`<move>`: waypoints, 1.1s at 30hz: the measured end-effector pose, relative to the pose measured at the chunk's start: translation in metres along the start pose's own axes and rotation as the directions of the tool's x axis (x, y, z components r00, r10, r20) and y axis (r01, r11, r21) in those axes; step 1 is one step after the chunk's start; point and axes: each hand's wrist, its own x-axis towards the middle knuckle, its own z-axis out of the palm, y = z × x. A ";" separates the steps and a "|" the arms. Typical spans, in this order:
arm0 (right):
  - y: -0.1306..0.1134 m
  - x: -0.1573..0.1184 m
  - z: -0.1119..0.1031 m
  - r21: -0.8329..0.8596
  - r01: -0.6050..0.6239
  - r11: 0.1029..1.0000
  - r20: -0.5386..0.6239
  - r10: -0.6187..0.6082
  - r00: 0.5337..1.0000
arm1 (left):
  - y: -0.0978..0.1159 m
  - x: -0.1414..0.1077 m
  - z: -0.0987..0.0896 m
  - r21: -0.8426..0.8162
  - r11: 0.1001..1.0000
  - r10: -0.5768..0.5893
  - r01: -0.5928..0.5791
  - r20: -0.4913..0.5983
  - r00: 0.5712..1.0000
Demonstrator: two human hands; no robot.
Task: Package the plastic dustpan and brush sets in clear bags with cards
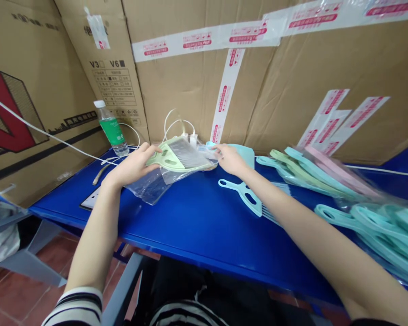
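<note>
My left hand is closed on the handle end of a light green dustpan with a pale bristled brush on it. Clear plastic bag film lies around and below the dustpan. My right hand has its fingers bent together at the crumpled far end of the bag, by the dustpan's right side. Partly hidden behind that hand is a light blue dustpan. Below my right forearm a light blue brush lies on the table, its bristle end partly covered by the arm.
Several bagged dustpans in green, blue and pink lie at the right, with a pile of turquoise ones nearer. A water bottle, white cables and a phone are at the left. Cardboard walls the blue table.
</note>
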 end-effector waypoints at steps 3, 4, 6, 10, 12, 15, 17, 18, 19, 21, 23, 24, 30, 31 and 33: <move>0.002 -0.010 -0.018 0.025 0.003 1.000 -0.089 -0.001 0.996 | 0.005 0.003 0.008 0.005 0.998 0.055 -0.055 0.033 0.998; 0.002 -0.016 -0.024 0.041 0.000 0.999 -0.095 0.003 0.996 | 0.007 0.004 0.011 0.003 0.997 0.082 -0.082 0.040 0.996; 0.002 -0.030 -0.033 0.116 -0.028 0.993 -0.050 0.034 0.998 | 0.013 0.007 0.018 -0.013 0.989 0.149 -0.149 0.056 0.987; -0.001 -0.060 -0.035 0.370 -0.261 0.892 0.204 0.196 0.959 | 0.028 0.009 0.030 -0.069 0.956 0.289 -0.285 0.061 0.955; -0.002 -0.072 -0.033 0.430 -0.369 0.824 0.292 0.260 0.920 | 0.035 0.008 0.035 -0.082 0.942 0.329 -0.325 0.046 0.943; -0.003 -0.083 -0.032 0.517 -0.483 0.707 0.388 0.309 0.868 | 0.044 0.007 0.040 -0.067 0.928 0.368 -0.366 0.006 0.930; -0.004 -0.086 -0.033 0.576 -0.536 0.617 0.422 0.338 0.842 | 0.050 0.006 0.042 -0.041 0.914 0.400 -0.403 -0.064 0.914; -0.005 -0.086 -0.033 0.598 -0.547 0.586 0.420 0.353 0.836 | 0.052 0.006 0.043 -0.019 0.902 0.428 -0.432 -0.108 0.898; -0.006 -0.087 -0.034 0.615 -0.553 0.562 0.410 0.372 0.833 | 0.055 0.006 0.044 0.008 0.887 0.458 -0.462 -0.146 0.877; -0.007 -0.087 -0.033 0.640 -0.561 0.525 0.383 0.415 0.825 | 0.058 0.005 0.046 0.061 0.845 0.531 -0.531 -0.206 0.822; -0.007 -0.089 -0.031 0.658 -0.564 0.499 0.359 0.450 0.818 | 0.061 0.005 0.046 0.084 0.800 0.594 -0.594 -0.247 0.765; -0.007 -0.089 -0.029 0.666 -0.562 0.490 0.350 0.460 0.816 | 0.062 0.004 0.046 0.080 0.785 0.611 -0.614 -0.261 0.747; -0.008 -0.091 -0.025 0.714 -0.511 0.478 0.291 0.462 0.838 | 0.067 0.001 0.048 0.015 0.764 0.634 -0.644 -0.195 0.748; -0.010 -0.090 -0.026 0.719 -0.510 0.472 0.279 0.477 0.834 | 0.068 0.001 0.048 0.020 0.755 0.645 -0.655 -0.202 0.737; -0.016 -0.089 -0.028 0.721 -0.525 0.452 0.269 0.517 0.813 | 0.069 0.003 0.048 0.061 0.737 0.664 -0.674 -0.254 0.703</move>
